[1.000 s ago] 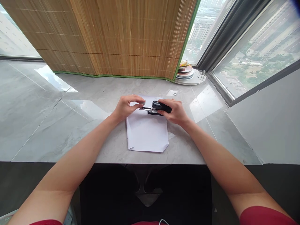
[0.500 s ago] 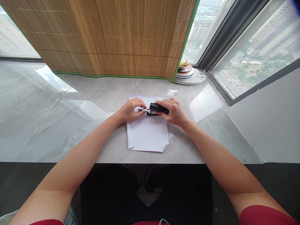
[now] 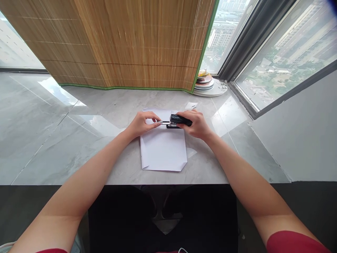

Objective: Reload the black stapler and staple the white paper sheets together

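Compared with half a second ago, my black stapler (image 3: 180,119) sits slightly farther right over the white paper (image 3: 163,151), and the fingertips of my left hand (image 3: 142,124) have eased a touch leftward. Starting from the left, past bare grey marbled surface (image 3: 63,151) and below the bamboo blind (image 3: 118,45), that left hand has thumb and forefinger together on a small grey metal piece (image 3: 159,122); it is too small to tell whether this is a separate bit or the very tip of the metal rail (image 3: 165,123). A fingertip pinch suits something so slim, I judge. The rail juts leftward from under the stapler's black cover, lying between my two hands, probably so its end stays reachable. My right hand (image 3: 197,124) is clamped around the stapler, fingers over the top and thumb along the near side, which I take as steadying it against the other hand's work. The stapler is above the paper's far half; I can't tell whether its base touches the sheet. Farther right, a stack of plates (image 3: 204,84) stands in the window corner, well apart from both grips.
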`<move>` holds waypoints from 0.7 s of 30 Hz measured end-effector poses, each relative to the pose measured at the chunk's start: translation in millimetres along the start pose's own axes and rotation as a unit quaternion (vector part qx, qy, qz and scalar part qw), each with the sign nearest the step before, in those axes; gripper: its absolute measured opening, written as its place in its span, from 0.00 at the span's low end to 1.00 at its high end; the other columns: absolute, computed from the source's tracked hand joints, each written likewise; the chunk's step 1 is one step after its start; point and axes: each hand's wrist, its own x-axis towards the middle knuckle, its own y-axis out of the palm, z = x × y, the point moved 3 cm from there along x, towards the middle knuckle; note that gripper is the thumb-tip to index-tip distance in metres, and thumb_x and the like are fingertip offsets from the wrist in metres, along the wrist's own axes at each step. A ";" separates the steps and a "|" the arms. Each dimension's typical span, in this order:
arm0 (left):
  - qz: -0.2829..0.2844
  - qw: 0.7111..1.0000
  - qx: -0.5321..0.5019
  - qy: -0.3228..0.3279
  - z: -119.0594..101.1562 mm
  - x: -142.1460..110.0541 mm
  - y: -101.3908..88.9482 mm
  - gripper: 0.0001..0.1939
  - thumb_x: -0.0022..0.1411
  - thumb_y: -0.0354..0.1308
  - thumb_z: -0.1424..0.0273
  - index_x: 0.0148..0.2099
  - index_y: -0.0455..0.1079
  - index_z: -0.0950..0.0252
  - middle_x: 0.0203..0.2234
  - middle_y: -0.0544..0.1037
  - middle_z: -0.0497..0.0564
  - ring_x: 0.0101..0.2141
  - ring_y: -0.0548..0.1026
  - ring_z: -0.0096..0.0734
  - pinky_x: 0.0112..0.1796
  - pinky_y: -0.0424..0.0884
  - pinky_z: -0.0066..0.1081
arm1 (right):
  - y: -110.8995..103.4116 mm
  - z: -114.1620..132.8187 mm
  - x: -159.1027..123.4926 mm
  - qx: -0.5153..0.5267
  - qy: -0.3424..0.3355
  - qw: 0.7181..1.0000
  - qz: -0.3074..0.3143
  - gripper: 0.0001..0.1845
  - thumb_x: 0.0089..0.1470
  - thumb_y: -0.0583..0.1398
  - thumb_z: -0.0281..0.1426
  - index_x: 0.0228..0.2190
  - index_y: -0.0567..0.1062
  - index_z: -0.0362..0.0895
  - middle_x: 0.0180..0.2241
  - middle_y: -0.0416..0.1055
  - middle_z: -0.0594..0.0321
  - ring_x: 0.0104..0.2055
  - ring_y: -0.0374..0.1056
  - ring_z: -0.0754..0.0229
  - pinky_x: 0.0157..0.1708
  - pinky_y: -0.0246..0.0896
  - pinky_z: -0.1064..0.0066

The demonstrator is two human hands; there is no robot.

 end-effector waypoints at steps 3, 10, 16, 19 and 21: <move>0.010 1.000 -0.004 0.022 -2.8 0.6 3.5 0.13 0.66 0.71 0.56 0.42 0.86 0.60 0.37 0.88 0.54 0.36 0.81 0.37 0.44 0.78 0.38 | 4.1 6.6 -0.1 -0.002 -0.019 1.000 0.018 0.14 0.60 0.67 0.33 0.48 0.82 0.49 0.43 0.85 0.59 0.42 0.79 0.49 0.47 0.62 0.58; 0.042 0.999 0.000 0.021 -5.1 -1.1 6.0 0.10 0.64 0.71 0.60 0.41 0.85 0.61 0.37 0.87 0.53 0.35 0.81 0.35 0.42 0.77 0.36 | 9.4 11.9 -1.0 0.001 -0.040 0.999 0.036 0.15 0.60 0.66 0.31 0.49 0.81 0.49 0.43 0.85 0.59 0.44 0.79 0.49 0.48 0.60 0.58; 0.049 0.999 0.006 -0.002 -3.5 -0.9 5.9 0.09 0.61 0.72 0.61 0.40 0.85 0.60 0.37 0.88 0.53 0.35 0.82 0.35 0.40 0.76 0.35 | 7.7 10.6 -1.2 -0.006 -0.036 0.999 0.035 0.15 0.59 0.67 0.31 0.49 0.81 0.49 0.44 0.85 0.58 0.45 0.79 0.49 0.48 0.60 0.58; 0.041 0.999 0.008 -0.022 -1.9 -0.9 5.3 0.10 0.60 0.73 0.60 0.39 0.86 0.60 0.36 0.88 0.53 0.35 0.82 0.36 0.41 0.76 0.36 | 7.8 10.9 -0.9 -0.010 -0.027 0.999 0.039 0.15 0.59 0.67 0.32 0.48 0.82 0.49 0.43 0.85 0.58 0.45 0.79 0.48 0.48 0.60 0.58; 0.039 0.999 0.006 -0.030 -1.6 -0.9 5.1 0.10 0.60 0.73 0.60 0.40 0.86 0.60 0.37 0.88 0.53 0.35 0.82 0.36 0.42 0.75 0.37 | 7.6 11.4 -0.8 -0.010 -0.025 0.999 0.038 0.15 0.60 0.66 0.33 0.49 0.82 0.49 0.44 0.85 0.58 0.44 0.79 0.49 0.49 0.60 0.58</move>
